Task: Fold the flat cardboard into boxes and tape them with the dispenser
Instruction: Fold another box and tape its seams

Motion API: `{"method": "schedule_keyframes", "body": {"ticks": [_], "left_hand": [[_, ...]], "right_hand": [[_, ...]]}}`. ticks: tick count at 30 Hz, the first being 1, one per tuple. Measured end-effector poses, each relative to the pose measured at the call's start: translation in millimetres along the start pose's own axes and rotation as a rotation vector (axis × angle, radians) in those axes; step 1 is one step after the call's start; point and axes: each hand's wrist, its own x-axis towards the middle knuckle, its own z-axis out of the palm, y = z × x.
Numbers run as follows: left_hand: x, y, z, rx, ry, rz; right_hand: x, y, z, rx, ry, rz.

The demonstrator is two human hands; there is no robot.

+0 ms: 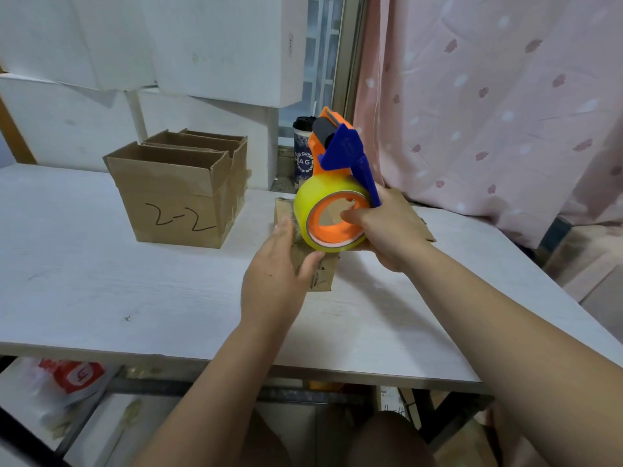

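**Position of parts**

1. Your right hand (387,230) is clamped on the tape dispenser (340,153). The fingers wrap the blue handle, and one fingertip reaches into the orange hub of the tape roll (313,203).
2. The dispenser's long axis runs from the yellow roll, at the low near end, up to the black roller head at the high far end. The head points up and away from you, toward the window. The open side of the hub faces you.
3. The dispenser is held just above the small cardboard box (323,274), with the roll at or just over the box top. You cannot tell whether they touch.
4. The small cardboard box sits on the white table (135,291), right of centre. Your hands and the roll hide most of it. Its visible left edge runs near to far. A flap shows past your right hand on the right side.
5. Your left hand (273,278) lies on the left side of this box. The fingers are straight and pressed flat, and the thumb is spread across the near part.

**Surroundings**

- Open cardboard boxes (175,200) stand in a row at far left on the table. The nearest is marked "2-2".
- White boxes (219,45) are stacked behind them.
- A lidded cup (303,153) stands on the sill behind the dispenser.
- A pink curtain (488,112) hangs at right.
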Motion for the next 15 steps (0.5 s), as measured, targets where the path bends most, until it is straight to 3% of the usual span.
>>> {"method": "schedule_keyframes", "body": {"ticks": [5, 15], "left_hand": [[-1.2, -9.7, -5.3, 0.079, 0.001, 0.136], [1.4, -15.5, -9.4, 0.234, 0.073, 0.357]], "right_hand": [[0.8, 2.2, -4.6, -0.012, -0.08, 0.015], [19.2, -10.0, -17.8, -0.352, -0.126, -0.07]]}}
